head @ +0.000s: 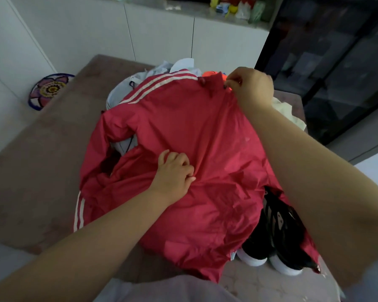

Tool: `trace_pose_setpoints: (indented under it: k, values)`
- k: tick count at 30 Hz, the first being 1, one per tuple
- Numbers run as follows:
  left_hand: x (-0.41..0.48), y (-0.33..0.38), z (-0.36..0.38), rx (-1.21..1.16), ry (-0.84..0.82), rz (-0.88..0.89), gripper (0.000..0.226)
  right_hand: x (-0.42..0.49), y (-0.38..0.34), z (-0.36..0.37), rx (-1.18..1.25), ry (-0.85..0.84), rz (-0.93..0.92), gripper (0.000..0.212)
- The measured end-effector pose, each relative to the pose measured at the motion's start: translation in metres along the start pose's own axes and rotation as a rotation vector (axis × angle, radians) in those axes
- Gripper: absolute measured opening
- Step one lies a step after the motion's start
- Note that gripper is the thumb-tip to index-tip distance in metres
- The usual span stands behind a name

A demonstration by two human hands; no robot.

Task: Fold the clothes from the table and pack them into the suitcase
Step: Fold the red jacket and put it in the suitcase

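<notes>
A red jacket [194, 131] with white stripes on its sleeves lies spread and wrinkled over a heap of pale clothes [183, 63] on the brown table [42, 160], its collar at the far side.

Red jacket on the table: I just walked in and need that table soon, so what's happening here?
A person is handling the red jacket with both hands: the left hand pinches fabric near its middle, the right hand pinches the collar end. It lies spread, not yet folded, over pale clothes on the table, with black shoes poking out at its near right edge.
</notes>
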State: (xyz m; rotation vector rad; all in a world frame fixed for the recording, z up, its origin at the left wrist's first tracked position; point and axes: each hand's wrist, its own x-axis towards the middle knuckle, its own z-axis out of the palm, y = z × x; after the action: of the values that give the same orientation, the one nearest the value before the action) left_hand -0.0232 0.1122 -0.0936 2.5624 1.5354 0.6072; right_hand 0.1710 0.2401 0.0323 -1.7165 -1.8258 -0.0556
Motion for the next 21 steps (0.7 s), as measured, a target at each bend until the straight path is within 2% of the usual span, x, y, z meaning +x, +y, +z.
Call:
trace_pose_setpoints:
  k: [3, 5, 8, 10, 12, 16, 21]
  values:
    - [0.003, -0.001, -0.004, 0.076, -0.104, 0.065, 0.020, -0.007, 0.001, 0.001, 0.086, 0.060, -0.031, 0.016]
    - [0.015, 0.003, -0.013, 0.115, -0.096, 0.043, 0.025, -0.014, -0.002, -0.001, 0.169, 0.099, -0.038, 0.018]
    - [0.048, 0.013, -0.034, 0.118, 0.136, -0.117, 0.051, -0.029, -0.012, -0.005, 0.248, 0.131, -0.080, 0.017]
    - [0.073, 0.017, -0.046, 0.065, 0.231, -0.196, 0.059, -0.041, -0.019, -0.007, 0.290, 0.121, -0.129, 0.015]
    - [0.093, 0.020, -0.055, 0.060, 0.276, -0.193, 0.055, -0.051, -0.025, -0.008, 0.320, 0.096, -0.153, 0.013]
    - [0.106, 0.023, -0.058, 0.043, 0.360, -0.107, 0.027, -0.057, -0.023, -0.011, 0.282, 0.087, -0.182, 0.011]
    - [0.102, 0.032, -0.053, 0.007, 0.313, -0.106, 0.018, -0.045, -0.020, -0.016, 0.230, 0.153, -0.131, 0.010]
